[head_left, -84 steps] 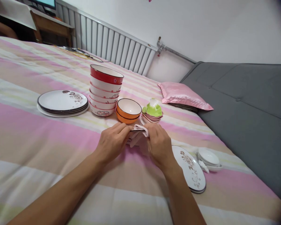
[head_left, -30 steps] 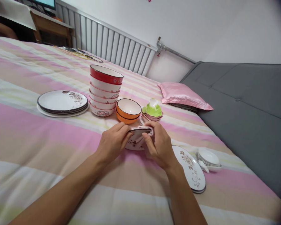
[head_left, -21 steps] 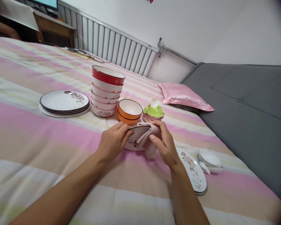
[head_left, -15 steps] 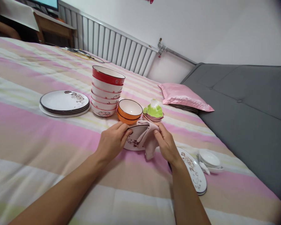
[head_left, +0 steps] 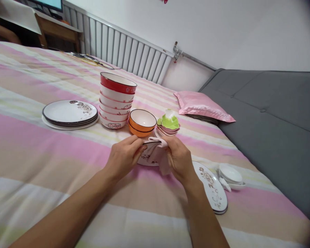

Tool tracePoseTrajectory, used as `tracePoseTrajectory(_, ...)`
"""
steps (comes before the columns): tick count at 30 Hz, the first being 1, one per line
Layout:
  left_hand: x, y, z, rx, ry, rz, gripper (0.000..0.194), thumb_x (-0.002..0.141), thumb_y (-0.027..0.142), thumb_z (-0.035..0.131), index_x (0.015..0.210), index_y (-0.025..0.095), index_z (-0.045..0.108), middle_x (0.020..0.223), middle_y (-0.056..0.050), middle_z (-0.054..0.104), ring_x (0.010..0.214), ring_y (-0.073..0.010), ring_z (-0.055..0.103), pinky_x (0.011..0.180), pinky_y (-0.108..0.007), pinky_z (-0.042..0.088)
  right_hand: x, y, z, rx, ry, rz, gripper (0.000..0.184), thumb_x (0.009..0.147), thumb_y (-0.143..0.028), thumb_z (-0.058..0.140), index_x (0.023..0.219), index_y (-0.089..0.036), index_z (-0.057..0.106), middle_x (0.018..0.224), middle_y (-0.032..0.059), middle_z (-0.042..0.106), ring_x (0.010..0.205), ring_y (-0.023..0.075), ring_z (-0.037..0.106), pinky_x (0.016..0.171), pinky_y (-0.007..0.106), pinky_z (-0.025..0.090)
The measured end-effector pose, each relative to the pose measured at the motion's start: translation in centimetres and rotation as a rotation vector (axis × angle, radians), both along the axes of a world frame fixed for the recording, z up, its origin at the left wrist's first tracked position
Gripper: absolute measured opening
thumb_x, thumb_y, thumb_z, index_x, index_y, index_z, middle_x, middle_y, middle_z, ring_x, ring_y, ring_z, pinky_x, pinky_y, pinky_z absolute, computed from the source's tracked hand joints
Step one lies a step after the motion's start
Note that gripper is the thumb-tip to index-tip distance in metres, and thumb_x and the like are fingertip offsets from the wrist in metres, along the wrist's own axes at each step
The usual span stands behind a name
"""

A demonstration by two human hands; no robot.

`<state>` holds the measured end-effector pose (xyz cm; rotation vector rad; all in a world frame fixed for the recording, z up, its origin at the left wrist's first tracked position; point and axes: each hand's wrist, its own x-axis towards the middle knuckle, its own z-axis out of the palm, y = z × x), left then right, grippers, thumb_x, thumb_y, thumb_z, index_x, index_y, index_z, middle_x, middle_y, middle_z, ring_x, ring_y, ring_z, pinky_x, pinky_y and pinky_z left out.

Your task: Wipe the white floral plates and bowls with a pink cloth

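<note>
My left hand (head_left: 126,155) pinches the left rim of a white plate (head_left: 144,160) with a dark edge and brown flowers, tilted up on the bed. A pale pink cloth (head_left: 163,161) is folded over the plate's upper rim. My right hand (head_left: 179,158) grips the cloth against that rim, and its fingers hide part of the plate. Just beyond the plate stand two stacked orange bowls (head_left: 142,121) and a pile of leaf-shaped dishes (head_left: 169,122), green on top. Beside my right forearm lie oval flowered plates (head_left: 212,187).
Left of the orange bowls rises a tall stack of red and white bowls (head_left: 116,100), with stacked plates (head_left: 67,112) further left. Small white dishes (head_left: 231,174) and a white spoon (head_left: 224,184) lie right. A pink pillow (head_left: 203,105) rests near the grey headboard (head_left: 268,103). Cables (head_left: 91,60) lie behind.
My right hand has slid a little left along the plate's upper rim with the cloth, covering more of the plate. The left hand keeps its hold. The view has shifted slightly.
</note>
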<state>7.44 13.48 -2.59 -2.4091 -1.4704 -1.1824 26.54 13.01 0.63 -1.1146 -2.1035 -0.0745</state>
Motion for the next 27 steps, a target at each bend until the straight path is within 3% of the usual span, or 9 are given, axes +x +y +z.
tracePoseTrajectory(7, 0.1, -0.3, 0.0, 0.038, 0.042, -0.032, 0.027, 0.093, 0.029, 0.037, 0.081, 0.019, 0.059, 0.074, -0.001, 0.058, 0.067, -0.0122, 0.051, 0.058, -0.024, 0.035, -0.6, -0.4, 0.0, 0.086, -0.176, -0.042, 0.027, 0.091, -0.017, 0.043, 0.111, -0.024, 0.059, 0.097, 0.0044, 0.066, 0.088, 0.0182, 0.057, 0.075, 0.030, 0.042)
tracePoseTrajectory(16, 0.4, -0.5, 0.3, 0.044, 0.067, -0.067, 0.029, 0.091, 0.023, 0.034, 0.069, 0.019, 0.053, 0.070, -0.002, 0.055, 0.064, -0.0131, 0.048, 0.054, -0.026, 0.031, -1.7, -1.4, 0.3, 0.147, -0.326, -0.083, 0.024, 0.091, -0.020, 0.045, 0.111, -0.024, 0.058, 0.100, 0.0042, 0.066, 0.088, 0.0199, 0.052, 0.071, 0.033, 0.035)
tracePoseTrajectory(22, 0.2, -0.2, 0.4, -0.206, -0.120, -0.138, 0.009, 0.082, 0.029, 0.052, 0.083, 0.020, 0.055, 0.080, -0.002, 0.059, 0.071, -0.0146, 0.054, 0.059, -0.024, 0.038, -1.1, -0.9, 0.3, 0.082, -0.257, -0.064, 0.026, 0.090, -0.019, 0.046, 0.111, -0.025, 0.059, 0.102, 0.0036, 0.065, 0.092, 0.0203, 0.053, 0.075, 0.032, 0.036)
tracePoseTrajectory(27, 0.1, 0.2, -0.5, -0.465, 0.026, -0.058, 0.014, 0.076, 0.033, 0.057, 0.085, 0.023, 0.060, 0.085, -0.003, 0.066, 0.073, -0.0199, 0.059, 0.058, -0.027, 0.037, -0.3, -0.3, 0.3, 0.045, -0.169, -0.063, 0.026, 0.092, -0.021, 0.042, 0.111, -0.024, 0.059, 0.102, 0.0048, 0.065, 0.093, 0.0204, 0.054, 0.079, 0.033, 0.039)
